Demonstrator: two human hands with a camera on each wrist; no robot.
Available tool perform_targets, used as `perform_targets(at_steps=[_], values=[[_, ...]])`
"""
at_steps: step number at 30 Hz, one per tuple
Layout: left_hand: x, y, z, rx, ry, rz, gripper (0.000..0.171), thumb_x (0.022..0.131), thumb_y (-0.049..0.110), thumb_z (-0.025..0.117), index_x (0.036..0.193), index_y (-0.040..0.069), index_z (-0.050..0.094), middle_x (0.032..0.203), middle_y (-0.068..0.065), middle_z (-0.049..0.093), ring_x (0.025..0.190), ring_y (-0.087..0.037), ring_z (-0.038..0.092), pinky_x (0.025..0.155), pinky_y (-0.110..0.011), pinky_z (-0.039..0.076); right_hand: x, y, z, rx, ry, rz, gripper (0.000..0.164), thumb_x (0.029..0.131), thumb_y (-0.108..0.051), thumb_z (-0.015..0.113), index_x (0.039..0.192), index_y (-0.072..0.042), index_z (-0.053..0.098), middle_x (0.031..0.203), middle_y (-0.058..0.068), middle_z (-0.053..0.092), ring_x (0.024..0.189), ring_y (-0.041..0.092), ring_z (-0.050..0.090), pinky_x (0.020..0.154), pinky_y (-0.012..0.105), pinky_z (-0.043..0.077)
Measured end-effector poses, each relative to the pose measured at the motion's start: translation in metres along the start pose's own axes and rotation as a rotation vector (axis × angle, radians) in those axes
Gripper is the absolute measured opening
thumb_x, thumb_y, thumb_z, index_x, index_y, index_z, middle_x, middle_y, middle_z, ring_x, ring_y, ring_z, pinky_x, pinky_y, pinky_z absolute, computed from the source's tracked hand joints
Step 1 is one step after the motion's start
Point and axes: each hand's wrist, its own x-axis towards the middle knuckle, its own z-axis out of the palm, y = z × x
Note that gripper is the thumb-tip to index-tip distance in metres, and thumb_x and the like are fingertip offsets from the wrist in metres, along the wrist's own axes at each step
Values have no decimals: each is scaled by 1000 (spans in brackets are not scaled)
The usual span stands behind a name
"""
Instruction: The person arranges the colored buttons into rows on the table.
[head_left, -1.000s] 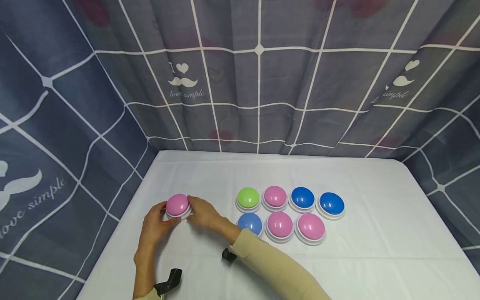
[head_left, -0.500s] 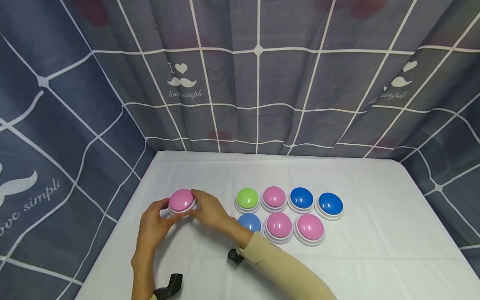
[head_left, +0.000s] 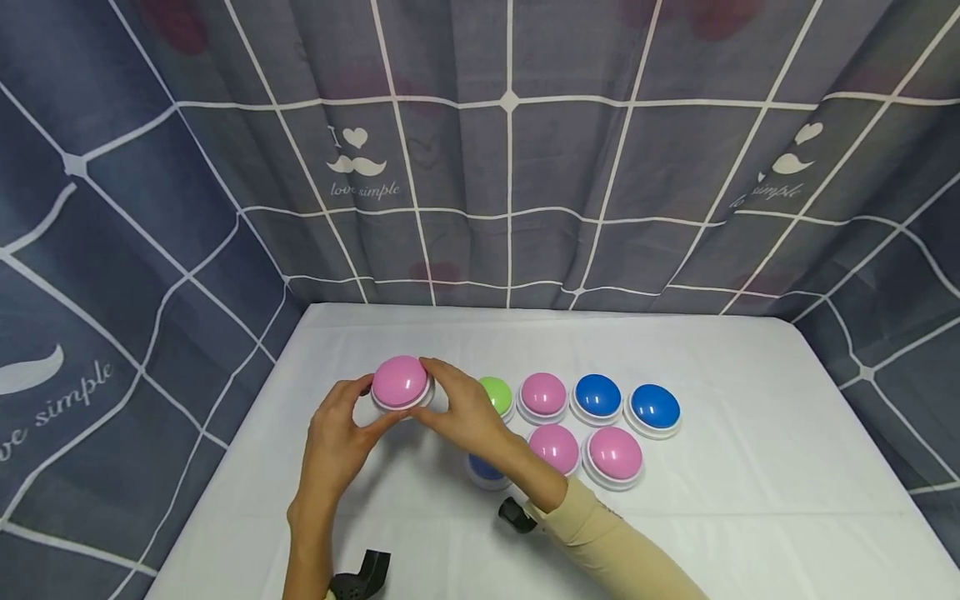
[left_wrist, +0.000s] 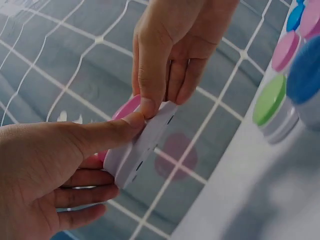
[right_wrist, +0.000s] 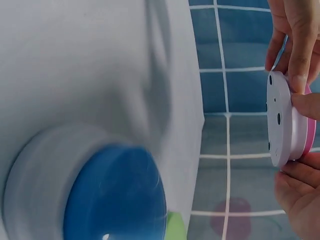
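A pink push button (head_left: 400,382) with a white round base is gripped by both hands, raised off the white table. My left hand (head_left: 341,433) pinches its left side, thumb at the near rim; my right hand (head_left: 472,417) pinches the right side. The thumbs meet at the near edge of the base. In the right wrist view, the flat white underside (right_wrist: 279,120) with small dark holes shows. Just right of the hands sits a green button (head_left: 497,392), partly covered by my right hand. A blue button (head_left: 486,468) is partly hidden under the right forearm.
Two blue buttons (head_left: 597,395) and several pink ones (head_left: 615,452) stand in two rows on the white cloth-covered table (head_left: 750,467). A grey checked curtain (head_left: 465,167) hangs behind and at both sides. Dark wrist mounts (head_left: 517,515) stick out from the forearms.
Both hands have lifted the pink button off the table and carried it right and slightly away from me, nearer the green button. The other buttons keep their places.
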Motion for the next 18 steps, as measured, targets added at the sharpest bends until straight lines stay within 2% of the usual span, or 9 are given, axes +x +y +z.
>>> perform_targets(at_steps=[9, 18], values=[[17, 31, 25, 2, -2, 176, 66, 65, 24, 94, 118, -4, 66, 103, -13, 65, 97, -29, 63, 82, -46, 55, -24, 15, -32, 13, 131, 36, 69, 82, -21, 81, 142, -4, 51, 142, 11, 54, 132, 25, 50, 108, 44, 41], [23, 67, 64, 19, -117, 267, 64, 74, 33, 88, 122, -2, 64, 105, -11, 65, 97, -24, 64, 83, -40, 56, -62, 40, -67, -25, 230, 131, 72, 79, -24, 85, 141, -7, 53, 140, 13, 56, 128, 32, 53, 103, 52, 43]])
